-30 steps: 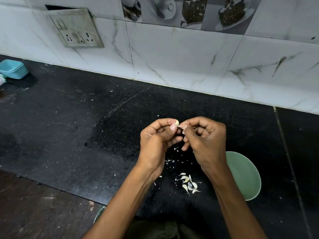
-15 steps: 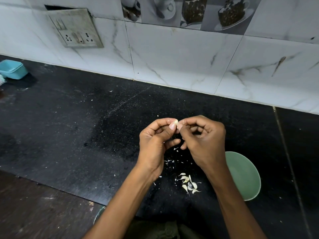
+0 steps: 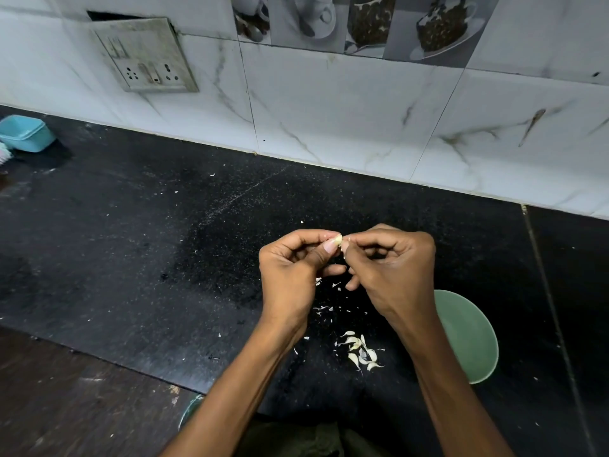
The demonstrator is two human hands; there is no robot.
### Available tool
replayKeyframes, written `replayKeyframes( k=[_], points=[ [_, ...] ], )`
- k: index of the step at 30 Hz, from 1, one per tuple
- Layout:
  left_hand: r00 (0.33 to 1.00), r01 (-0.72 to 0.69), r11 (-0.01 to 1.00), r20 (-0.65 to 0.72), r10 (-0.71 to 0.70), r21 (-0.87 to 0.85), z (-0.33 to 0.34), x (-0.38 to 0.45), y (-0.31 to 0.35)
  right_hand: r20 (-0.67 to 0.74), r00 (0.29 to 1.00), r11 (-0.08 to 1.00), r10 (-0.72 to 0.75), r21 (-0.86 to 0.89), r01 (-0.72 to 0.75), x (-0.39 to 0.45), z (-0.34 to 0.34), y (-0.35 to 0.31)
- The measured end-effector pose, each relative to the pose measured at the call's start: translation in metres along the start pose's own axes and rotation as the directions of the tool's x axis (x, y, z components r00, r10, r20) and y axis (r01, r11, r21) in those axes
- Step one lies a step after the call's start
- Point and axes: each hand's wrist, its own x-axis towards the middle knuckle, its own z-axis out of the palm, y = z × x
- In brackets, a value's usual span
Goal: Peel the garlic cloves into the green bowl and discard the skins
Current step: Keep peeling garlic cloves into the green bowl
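Observation:
My left hand [image 3: 291, 275] pinches a small pale garlic clove [image 3: 336, 239] between thumb and forefinger, held above the black counter. My right hand [image 3: 392, 268] meets it from the right, its fingertips pinching at the clove's skin. The green bowl [image 3: 468, 338] stands on the counter to the right, partly hidden behind my right wrist; its visible inside looks bare. A small heap of garlic skins [image 3: 361, 352] lies on the counter between my forearms, with smaller flakes [image 3: 324, 308] scattered above it.
A black stone counter [image 3: 164, 242] runs back to a white tiled wall with a socket plate [image 3: 145, 57]. A light blue plastic box [image 3: 24, 133] sits at the far left. The rim of a glass vessel [image 3: 189, 410] shows by my left forearm, at the counter's front edge.
Both hands have stayed together on the clove, with the fingers working slightly. The right hand's fingertips have shifted on the skin. Bowl and skins have not moved.

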Motion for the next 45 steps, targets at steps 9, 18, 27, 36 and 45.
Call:
replayKeyframes(
  k=[9,18,27,36,45],
  points=[
    [0.997,-0.07,0.996,-0.012,0.071,0.052,-0.001,0.001,-0.003,0.036,0.998,0.997,0.048,0.066,-0.05,0.001,-0.002,0.001],
    [0.997,-0.07,0.995,0.033,0.067,0.073,-0.004,0.002,-0.002,0.038,0.998,0.998,0.049,0.028,-0.05,-0.001,-0.003,-0.005],
    [0.994,-0.103,0.988,0.049,0.098,0.115,-0.006,0.002,-0.005,0.016,0.997,0.997,0.077,0.006,-0.077,-0.001,0.002,-0.008],
    [0.997,-0.043,0.998,0.069,0.04,0.042,-0.003,-0.002,-0.001,-0.048,0.994,0.992,0.098,0.083,-0.094,-0.001,0.004,-0.002],
    [0.995,0.056,0.998,0.078,-0.057,0.021,-0.002,-0.002,0.006,-0.011,0.997,0.993,-0.078,-0.084,0.077,0.0,-0.001,0.003]
  ],
)
